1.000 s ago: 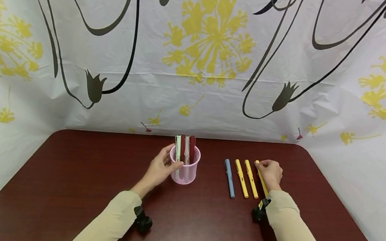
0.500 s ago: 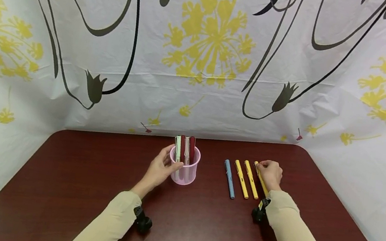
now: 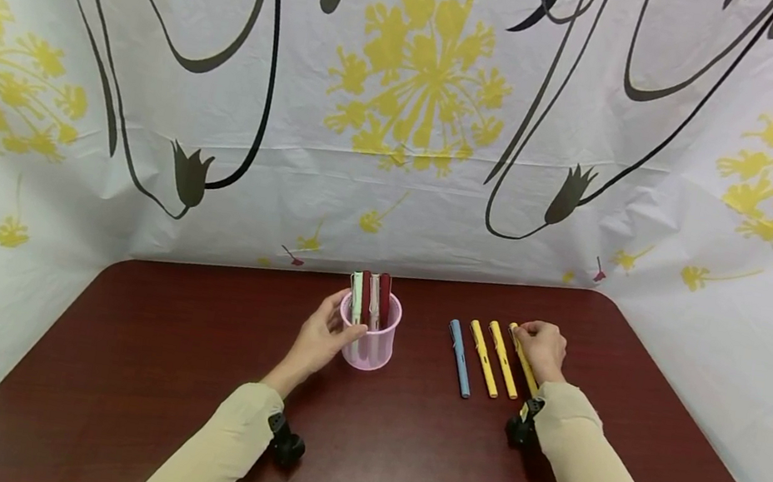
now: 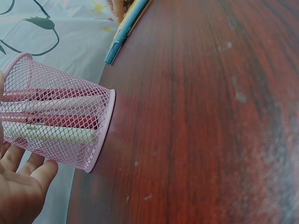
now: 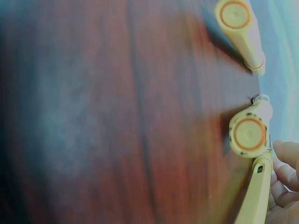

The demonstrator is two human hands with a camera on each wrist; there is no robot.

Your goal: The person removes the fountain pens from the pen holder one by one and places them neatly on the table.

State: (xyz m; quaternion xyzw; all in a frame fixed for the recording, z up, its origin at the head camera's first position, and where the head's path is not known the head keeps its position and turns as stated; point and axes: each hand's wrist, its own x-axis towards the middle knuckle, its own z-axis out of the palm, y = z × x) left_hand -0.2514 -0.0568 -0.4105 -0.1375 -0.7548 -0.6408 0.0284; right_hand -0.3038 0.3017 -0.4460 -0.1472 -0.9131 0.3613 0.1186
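My left hand point(image 3: 320, 335) grips a pink mesh pen cup point(image 3: 375, 349), thumb at the front and fingers round its far left side. The cup point(image 4: 65, 105) stands upright on the table, though the left wrist view shows it sideways. Several pens stand in it, pale green point(image 3: 356, 297), dark red point(image 3: 385, 300) and whitish. Over at the right, my right hand point(image 3: 542, 348) pinches the upper end of a yellow pen point(image 3: 528, 373) lying on the table. That pen point(image 5: 256, 191) passes beside my fingertips point(image 5: 286, 151) in the right wrist view.
Left of the held pen lie two more yellow pens point(image 3: 503, 359) point(image 3: 484, 358) and a blue pen point(image 3: 460, 358), roughly side by side. The dark red wooden table point(image 3: 397, 462) meets a patterned white cloth point(image 3: 272, 198) along its back and sides.
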